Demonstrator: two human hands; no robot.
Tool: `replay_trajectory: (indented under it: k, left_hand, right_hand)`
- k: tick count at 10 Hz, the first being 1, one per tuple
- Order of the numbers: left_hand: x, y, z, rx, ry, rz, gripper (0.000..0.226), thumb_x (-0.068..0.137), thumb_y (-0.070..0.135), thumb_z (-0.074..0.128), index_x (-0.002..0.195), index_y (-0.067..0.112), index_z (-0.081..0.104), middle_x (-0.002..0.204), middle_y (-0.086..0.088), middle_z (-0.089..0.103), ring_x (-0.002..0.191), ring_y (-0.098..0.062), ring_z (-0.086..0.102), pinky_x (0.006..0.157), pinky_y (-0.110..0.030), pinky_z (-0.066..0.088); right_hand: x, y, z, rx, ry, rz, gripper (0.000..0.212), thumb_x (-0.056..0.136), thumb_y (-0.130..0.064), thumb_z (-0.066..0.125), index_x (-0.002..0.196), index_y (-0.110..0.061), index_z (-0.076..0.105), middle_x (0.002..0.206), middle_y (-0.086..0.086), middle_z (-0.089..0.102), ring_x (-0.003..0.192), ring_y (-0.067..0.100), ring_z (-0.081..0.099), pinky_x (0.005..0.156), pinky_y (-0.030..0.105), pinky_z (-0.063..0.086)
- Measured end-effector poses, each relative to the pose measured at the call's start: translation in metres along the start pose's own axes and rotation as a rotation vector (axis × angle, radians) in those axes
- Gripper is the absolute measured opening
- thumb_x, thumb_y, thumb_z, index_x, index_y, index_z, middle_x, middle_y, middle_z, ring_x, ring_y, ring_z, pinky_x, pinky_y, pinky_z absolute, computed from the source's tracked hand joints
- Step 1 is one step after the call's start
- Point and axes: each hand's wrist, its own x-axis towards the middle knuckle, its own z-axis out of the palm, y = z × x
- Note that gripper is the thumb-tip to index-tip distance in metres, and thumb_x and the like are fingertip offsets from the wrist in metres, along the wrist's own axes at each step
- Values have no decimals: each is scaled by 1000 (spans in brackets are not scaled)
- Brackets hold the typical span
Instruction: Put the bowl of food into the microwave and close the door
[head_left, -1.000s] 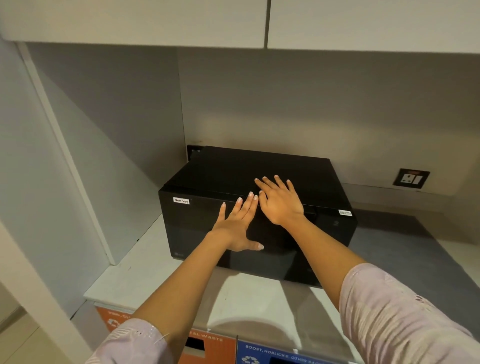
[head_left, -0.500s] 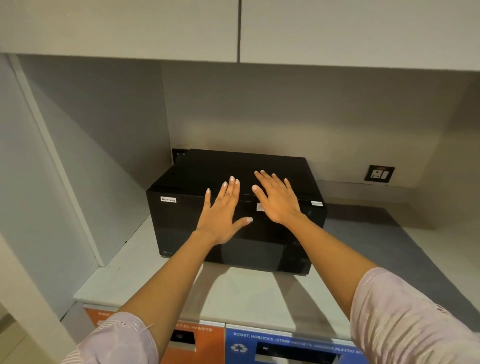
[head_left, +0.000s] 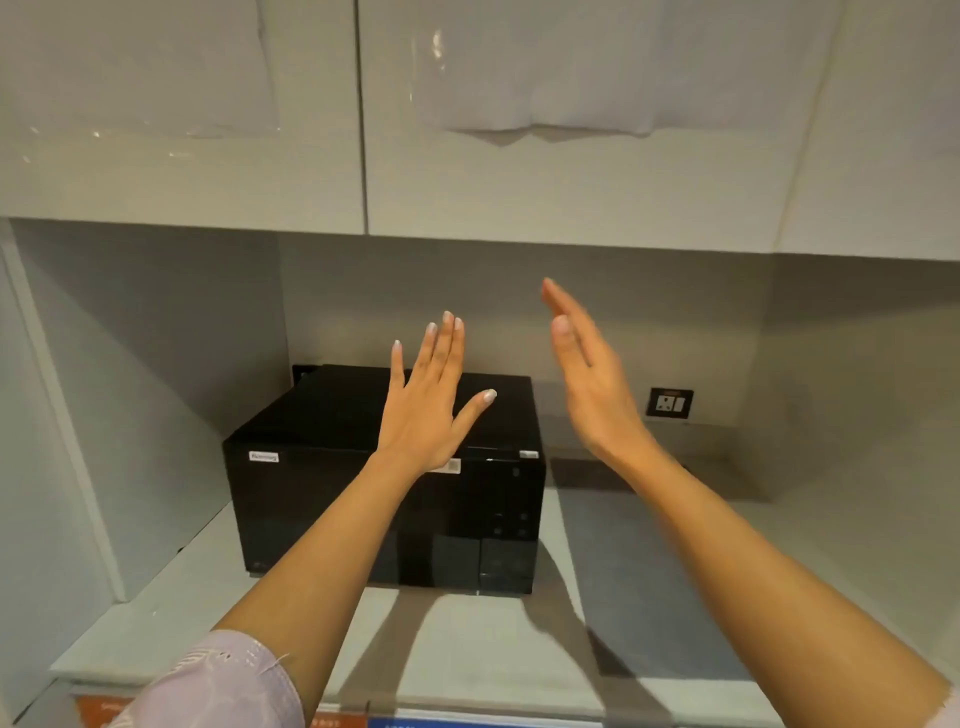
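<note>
Microwave (head_left: 384, 483) sits black and boxy on the counter (head_left: 483, 644) in the alcove, door shut, its long side running left to right and its front facing me. My left hand (head_left: 423, 410) and right hand (head_left: 592, 384) are both raised, flat, fingers spread, holding nothing. No bowl shows; I judge the job done, so nothing is left but to lower my arms

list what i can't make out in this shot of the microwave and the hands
Head view only:
- Bowl of food: not visible; the shut, dark door of the black box-shaped microwave hides any inside.
- White sticker label on the door: text blurred, too small.
- Right hand: motion-blurred, fingers indistinct.
- Left hand covers part of the microwave top.
- Orange and blue bin labels: cut off by the bottom edge.
</note>
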Motion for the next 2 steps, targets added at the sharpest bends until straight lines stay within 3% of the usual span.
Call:
replay_trajectory:
  k: [1,2]
  left_hand:
    - [16,22,-13,21,87,-5,82,95,66,14,154,19,-18,163,1,-21,151,-15,-16,121,-46,-12]
    - [28,36,-26,21,165,-11,80,96,64,15,154,19,-16,164,0,-19,152,-16,-15,121,-46,-13]
  right_hand:
    - [-22,-61,-49,138,97,-237,46,103,-35,33,144,-18,43,145,-4,51,135,8,46,109,16,35]
    - [-48,-116,-105,236,97,-456,44,100,-45,36,137,-25,50,137,-3,58,129,18,53,104,23,40]
